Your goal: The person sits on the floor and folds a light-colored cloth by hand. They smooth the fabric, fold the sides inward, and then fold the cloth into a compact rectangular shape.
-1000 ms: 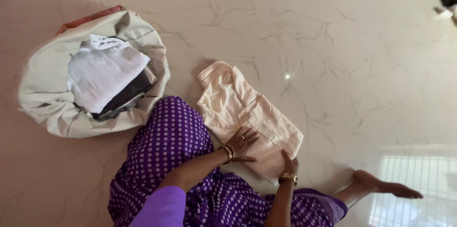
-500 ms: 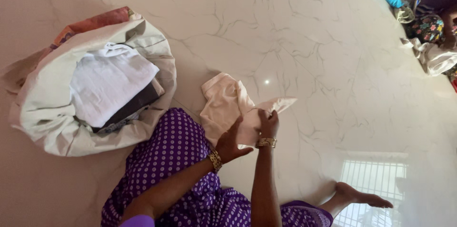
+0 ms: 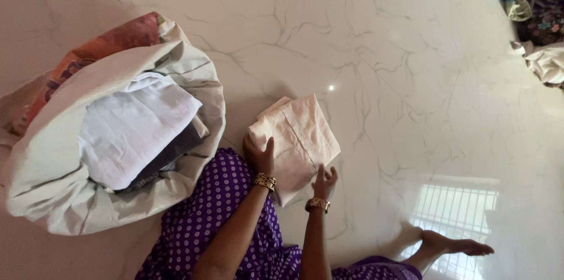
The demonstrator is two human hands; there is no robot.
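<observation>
Both hands rest on a folded cream shirt (image 3: 296, 139) that lies flat on the pale marble floor (image 3: 411, 68), just ahead of the person's knee in purple dotted cloth (image 3: 217, 215). The left hand (image 3: 258, 157) lies open, palm down, on the shirt's near left edge, fingers spread a little over the cloth. The right hand (image 3: 324, 181) sits at the shirt's near right corner, fingers loosely extended; whether it pinches the hem or only presses on it is hard to tell from this angle. Each wrist bears gold bangles. Out past the left hand stands a big off-white cloth bag (image 3: 70, 198), mouth open, holding folded white and dark garments (image 3: 138, 130). Well beyond the right hand, a bare foot (image 3: 452, 246) rests on the floor.
</observation>
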